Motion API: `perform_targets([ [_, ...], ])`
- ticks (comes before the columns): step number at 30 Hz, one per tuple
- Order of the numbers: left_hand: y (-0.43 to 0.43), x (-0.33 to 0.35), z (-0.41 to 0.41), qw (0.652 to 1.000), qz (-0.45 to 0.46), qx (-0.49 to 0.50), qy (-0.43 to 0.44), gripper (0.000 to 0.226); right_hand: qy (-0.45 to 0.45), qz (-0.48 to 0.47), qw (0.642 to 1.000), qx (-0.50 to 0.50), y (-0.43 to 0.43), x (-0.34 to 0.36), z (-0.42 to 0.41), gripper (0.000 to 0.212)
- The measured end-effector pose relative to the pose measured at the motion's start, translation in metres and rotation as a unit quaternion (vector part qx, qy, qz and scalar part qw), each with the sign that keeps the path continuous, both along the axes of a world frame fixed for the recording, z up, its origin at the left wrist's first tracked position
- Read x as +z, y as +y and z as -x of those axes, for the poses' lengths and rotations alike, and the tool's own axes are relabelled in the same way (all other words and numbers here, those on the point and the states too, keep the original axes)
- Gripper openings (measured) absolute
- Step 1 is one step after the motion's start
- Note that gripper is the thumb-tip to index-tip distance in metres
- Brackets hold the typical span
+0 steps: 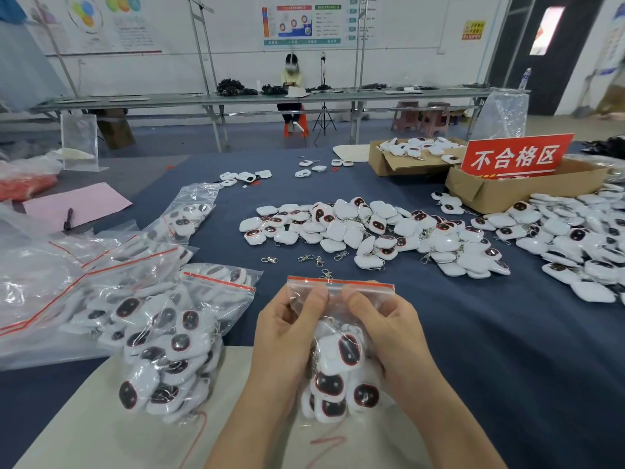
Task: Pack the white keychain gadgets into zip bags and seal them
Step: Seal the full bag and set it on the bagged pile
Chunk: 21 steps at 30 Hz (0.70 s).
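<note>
A clear zip bag [338, 336] with a red seal strip stands upright in front of me, filled with several white keychain gadgets with dark oval faces. My left hand [287, 330] grips its left side, thumb pinching just under the strip. My right hand [382, 323] grips the right side the same way. Beside it on the left lies a filled zip bag [176, 340] of gadgets. A big loose heap of white gadgets [372, 231] covers the blue table ahead, with more gadgets [581, 238] at the right.
Empty and filled zip bags [77, 272] pile up at the left. Loose metal clasps [307, 258] lie ahead of the bag. Two cardboard boxes [507, 194] with a red sign [515, 156] stand at back right. A pink sheet [77, 203] lies far left. A person sits at a far bench.
</note>
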<state>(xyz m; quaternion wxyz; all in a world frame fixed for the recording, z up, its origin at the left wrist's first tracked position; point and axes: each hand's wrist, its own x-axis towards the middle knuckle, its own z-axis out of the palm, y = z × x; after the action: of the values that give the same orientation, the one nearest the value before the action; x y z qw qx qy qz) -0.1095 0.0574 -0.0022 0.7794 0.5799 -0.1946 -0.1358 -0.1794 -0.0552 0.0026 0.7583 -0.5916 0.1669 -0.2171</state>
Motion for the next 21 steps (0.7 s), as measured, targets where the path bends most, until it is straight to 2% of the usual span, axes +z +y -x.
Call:
perform_targets([
  [10,0.0002,0.0000,-0.0012,1.000,0.024,0.001,0.010,0.029,-0.016,-0.013,1.000,-0.002,0.0006,0.0014,0.0008,0.030],
  [13,-0.0001,-0.0020,-0.0028,1.000,0.026,0.006,0.010,0.031,-0.005,-0.018,1.000,-0.011,0.0005,0.0024,0.0005,0.034],
  [21,-0.0017,-0.0061,-0.0072,0.999,0.030,0.021,0.015,0.021,0.005,-0.035,0.999,-0.020,0.0010,0.0041,0.0003,0.031],
])
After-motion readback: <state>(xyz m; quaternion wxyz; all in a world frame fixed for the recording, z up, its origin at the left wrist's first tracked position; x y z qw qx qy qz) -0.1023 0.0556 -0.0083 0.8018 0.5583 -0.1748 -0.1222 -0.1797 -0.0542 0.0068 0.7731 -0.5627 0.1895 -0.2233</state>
